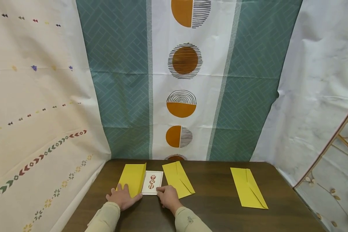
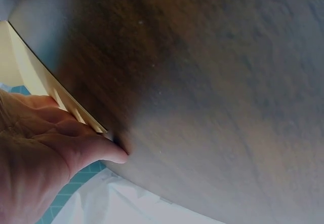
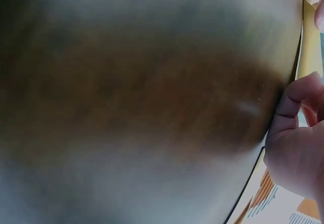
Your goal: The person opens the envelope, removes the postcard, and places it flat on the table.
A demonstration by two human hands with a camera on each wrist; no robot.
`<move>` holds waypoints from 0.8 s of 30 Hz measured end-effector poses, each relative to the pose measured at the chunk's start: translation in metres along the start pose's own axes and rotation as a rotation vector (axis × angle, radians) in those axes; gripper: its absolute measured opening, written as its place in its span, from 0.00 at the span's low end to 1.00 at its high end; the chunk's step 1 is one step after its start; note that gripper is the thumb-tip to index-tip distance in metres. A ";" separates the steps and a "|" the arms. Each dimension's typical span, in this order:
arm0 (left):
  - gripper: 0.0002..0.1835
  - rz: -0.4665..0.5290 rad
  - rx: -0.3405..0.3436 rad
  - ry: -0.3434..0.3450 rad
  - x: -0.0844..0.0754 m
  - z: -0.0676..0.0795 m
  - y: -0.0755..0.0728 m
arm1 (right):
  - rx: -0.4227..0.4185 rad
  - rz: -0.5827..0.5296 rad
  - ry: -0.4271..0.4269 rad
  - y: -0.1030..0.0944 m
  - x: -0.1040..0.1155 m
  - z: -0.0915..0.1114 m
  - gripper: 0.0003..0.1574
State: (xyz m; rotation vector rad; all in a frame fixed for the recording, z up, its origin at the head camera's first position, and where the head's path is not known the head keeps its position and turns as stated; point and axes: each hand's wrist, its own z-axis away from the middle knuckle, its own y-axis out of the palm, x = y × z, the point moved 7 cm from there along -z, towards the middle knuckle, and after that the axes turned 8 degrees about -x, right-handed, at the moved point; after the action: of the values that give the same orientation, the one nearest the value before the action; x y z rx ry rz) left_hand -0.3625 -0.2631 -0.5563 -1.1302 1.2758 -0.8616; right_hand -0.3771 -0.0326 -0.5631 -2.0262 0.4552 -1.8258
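At the left of the table in the head view lies a yellow envelope [image 1: 131,175], its flap standing up along the right side. My left hand [image 1: 123,197] rests on its near end with fingers spread and the thumb by the near right corner. A white card [image 1: 147,184] with a thin dark border and a red printed design lies just right of the flap. My right hand [image 1: 168,197] pinches the near right corner of this card between thumb and forefinger. In the right wrist view the curled right fingers [image 3: 296,100] are at the table top.
A second yellow envelope [image 1: 177,177] lies closed and slanted just past the right hand. Farther right is a third yellow envelope [image 1: 248,188], also closed. All lie on a dark wooden table [image 1: 214,206], with a patterned cloth [image 1: 121,96] hanging behind it.
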 end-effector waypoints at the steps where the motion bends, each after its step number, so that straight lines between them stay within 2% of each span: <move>1: 0.61 0.002 0.000 0.001 -0.001 0.000 0.000 | -0.005 -0.008 -0.005 -0.001 -0.001 0.001 0.16; 4: 0.62 0.005 -0.001 0.002 -0.001 0.001 0.001 | 0.016 -0.035 -0.014 -0.005 -0.001 0.004 0.18; 8: 0.65 0.025 -0.005 -0.008 0.002 0.000 -0.001 | 0.098 -0.078 -0.034 -0.015 0.004 0.008 0.23; 12: 0.65 0.071 -0.023 -0.018 0.008 0.000 -0.009 | 0.149 -0.088 -0.052 -0.042 0.006 0.012 0.27; 15: 0.57 0.056 -0.150 0.013 0.008 0.001 -0.026 | 0.135 -0.045 -0.073 -0.074 -0.001 0.011 0.28; 18: 0.41 0.007 -0.357 0.065 -0.001 0.005 -0.047 | 0.090 -0.003 -0.080 -0.110 -0.014 0.007 0.30; 21: 0.28 -0.023 -0.505 0.136 -0.023 0.012 -0.061 | 0.037 0.000 -0.054 -0.141 -0.031 0.004 0.31; 22: 0.26 -0.026 -0.533 0.168 -0.033 0.015 -0.062 | 0.020 -0.001 -0.041 -0.149 -0.037 0.002 0.31; 24: 0.24 -0.030 -0.546 0.234 -0.056 0.021 -0.059 | -0.008 -0.011 -0.011 -0.163 -0.046 0.000 0.31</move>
State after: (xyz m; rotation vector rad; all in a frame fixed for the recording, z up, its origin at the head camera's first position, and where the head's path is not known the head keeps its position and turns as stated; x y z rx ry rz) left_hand -0.3436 -0.2216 -0.4855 -1.5067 1.7578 -0.6976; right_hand -0.3839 0.1322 -0.5251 -2.0471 0.4504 -1.8212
